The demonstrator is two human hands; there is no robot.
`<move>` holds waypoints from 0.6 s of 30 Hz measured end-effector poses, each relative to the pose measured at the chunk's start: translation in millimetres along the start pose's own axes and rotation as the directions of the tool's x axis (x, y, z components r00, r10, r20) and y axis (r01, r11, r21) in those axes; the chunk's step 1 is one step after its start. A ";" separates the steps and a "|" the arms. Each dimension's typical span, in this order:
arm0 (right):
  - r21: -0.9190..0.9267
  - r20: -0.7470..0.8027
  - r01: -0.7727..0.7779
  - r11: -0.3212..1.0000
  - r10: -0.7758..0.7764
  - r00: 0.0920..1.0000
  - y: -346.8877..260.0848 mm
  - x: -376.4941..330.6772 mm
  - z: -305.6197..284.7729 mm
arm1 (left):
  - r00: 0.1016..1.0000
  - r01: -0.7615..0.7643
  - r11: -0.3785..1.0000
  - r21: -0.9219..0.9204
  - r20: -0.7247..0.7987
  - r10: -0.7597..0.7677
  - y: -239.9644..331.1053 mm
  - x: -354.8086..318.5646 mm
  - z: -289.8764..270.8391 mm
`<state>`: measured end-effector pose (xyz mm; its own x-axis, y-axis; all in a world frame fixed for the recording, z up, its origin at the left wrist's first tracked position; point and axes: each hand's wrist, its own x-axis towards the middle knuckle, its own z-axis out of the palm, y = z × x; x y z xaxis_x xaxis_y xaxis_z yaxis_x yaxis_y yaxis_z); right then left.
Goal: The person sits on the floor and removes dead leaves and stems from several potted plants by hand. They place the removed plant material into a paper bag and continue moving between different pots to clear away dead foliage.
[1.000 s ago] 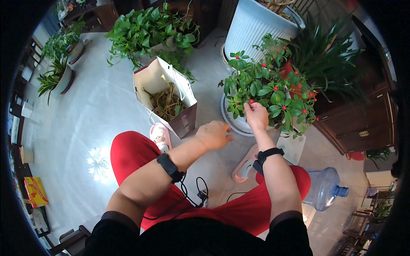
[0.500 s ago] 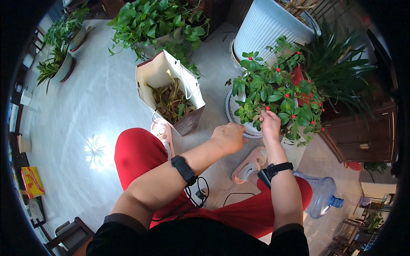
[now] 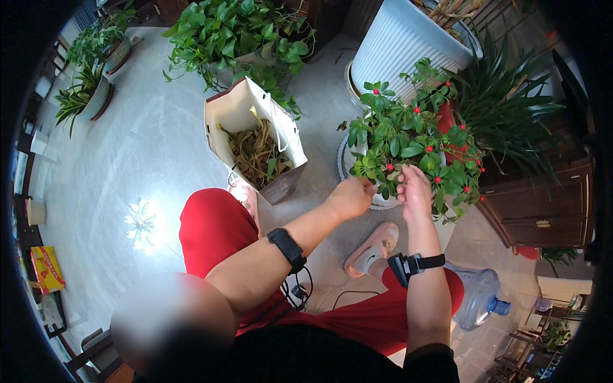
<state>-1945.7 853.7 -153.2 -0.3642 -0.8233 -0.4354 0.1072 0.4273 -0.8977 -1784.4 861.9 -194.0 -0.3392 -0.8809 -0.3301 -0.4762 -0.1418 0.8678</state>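
A leafy potted plant with red berries (image 3: 408,137) stands at my right front, its white pot mostly hidden by leaves. My left hand (image 3: 353,196) is at the plant's near left edge, fingers pinched together against the lower leaves; what they hold is hidden. Beside it, my right hand (image 3: 417,191) is raised at the near leaves with its fingers curled in, and anything between them is too small to make out. To the left of both hands stands an open paper bag (image 3: 217,131) with dry leaves and stems (image 3: 255,156) inside.
Behind the berry plant rises a large white ribbed pot (image 3: 402,54). A trailing green plant (image 3: 236,35) spreads beyond the bag. A clear water jug (image 3: 480,297) lies beside my right knee. At the right is a dark wooden cabinet (image 3: 549,207).
My left hand has moved right and up to the leaves. My right hand has shifted slightly right and down, its fingers now turned toward the left hand. The lower berry stem has shifted left.
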 end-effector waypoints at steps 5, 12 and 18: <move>0.095 0.200 0.071 0.993 -0.089 0.976 -26.0 -20.4 26.2 | 1.000 0.028 0.997 0.077 0.003 -0.028 5.0 -4.5 -10.6; 0.017 0.601 0.282 0.959 -0.236 0.764 -52.9 -42.8 117.5 | 0.985 -0.004 0.825 0.565 0.142 -0.093 24.4 -41.5 -47.6; -0.282 0.685 0.497 0.821 -0.190 0.704 -55.8 -19.1 144.0 | 0.991 -0.083 0.682 0.727 0.130 -0.018 10.5 -62.1 -77.5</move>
<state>-1811.6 791.8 -104.5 0.3569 -0.9163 -0.1819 -0.3542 0.0474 -0.9340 -1705.4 880.2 -135.6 -0.4331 -0.8120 -0.3912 -0.8862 0.3044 0.3494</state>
